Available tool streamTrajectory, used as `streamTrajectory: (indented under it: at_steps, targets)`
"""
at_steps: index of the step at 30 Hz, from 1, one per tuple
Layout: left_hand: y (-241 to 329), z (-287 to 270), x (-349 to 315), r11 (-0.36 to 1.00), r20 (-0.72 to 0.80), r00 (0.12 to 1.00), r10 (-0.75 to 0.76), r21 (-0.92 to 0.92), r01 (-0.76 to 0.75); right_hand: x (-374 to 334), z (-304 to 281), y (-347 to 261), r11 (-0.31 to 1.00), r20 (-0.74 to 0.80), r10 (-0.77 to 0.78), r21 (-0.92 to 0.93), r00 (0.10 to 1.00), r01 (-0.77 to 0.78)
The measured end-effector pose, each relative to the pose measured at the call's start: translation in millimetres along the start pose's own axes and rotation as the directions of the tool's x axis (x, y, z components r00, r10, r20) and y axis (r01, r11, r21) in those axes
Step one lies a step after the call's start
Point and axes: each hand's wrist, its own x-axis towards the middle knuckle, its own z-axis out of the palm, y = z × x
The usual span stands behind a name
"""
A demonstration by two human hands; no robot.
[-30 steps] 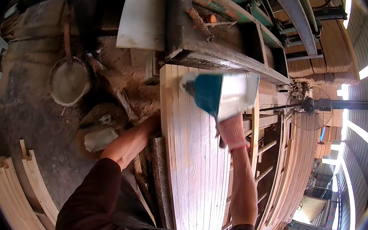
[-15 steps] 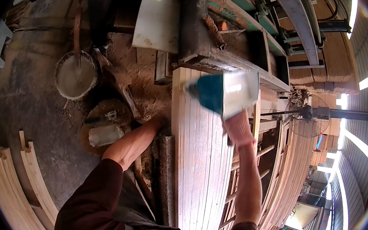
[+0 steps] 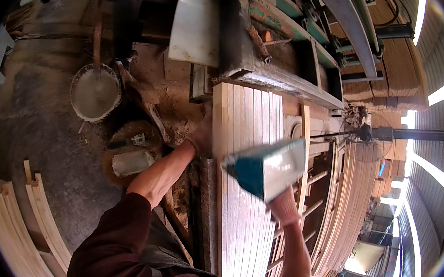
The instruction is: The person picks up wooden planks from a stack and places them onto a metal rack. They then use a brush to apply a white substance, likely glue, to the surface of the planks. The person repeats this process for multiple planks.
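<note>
teal box (image 3: pixel 265 169) slants over boards (image 3: pixel 241 220), right hand (image 3: pixel 284 206) clamped on its five o'clock side, seemingly for control, left hand (image 3: pixel 203 135) at ten, fingers unreadable.

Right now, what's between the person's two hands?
The head view shows pale wooden boards there, with a blue-and-white tool over them.

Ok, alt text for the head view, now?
Gloved right hand holds a teal-and-white box-shaped tool over pale wooden strips lying side by side. The blurred left hand is at the strips' left edge. Left of that, a bucket of greyish material stands on the workshop floor.
</note>
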Motion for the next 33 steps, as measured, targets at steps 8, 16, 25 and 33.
streamTrajectory:
  at_steps: [8, 16, 25, 33]
  targets:
    - [42.1, 5.1, -4.2, 0.695, 0.153, 0.961, -0.229, -0.666, 0.271, 165.7, -3.2, 14.4, 0.849, -0.160, 0.149, 0.527, 0.976, -0.043]
    - [65.6, -18.1, -10.4, 0.066, 0.231, 0.882, -0.411, -0.957, 0.282, 16.3, 12.5, -0.3, 0.943, -0.012, -0.071, -0.325, 0.997, 0.063]
    - [24.3, -19.5, -4.9, 0.239, 0.120, 0.822, -0.557, -0.925, 0.296, 36.0, 36.9, 41.1, 0.742, -0.326, -0.060, -0.647, 0.943, -0.176]
    - [65.3, -21.3, 0.2, 0.278, 0.127, 0.750, -0.649, -0.878, 0.390, 156.2, -12.8, -11.7, 0.851, -0.190, 0.474, -0.150, 0.859, -0.503]
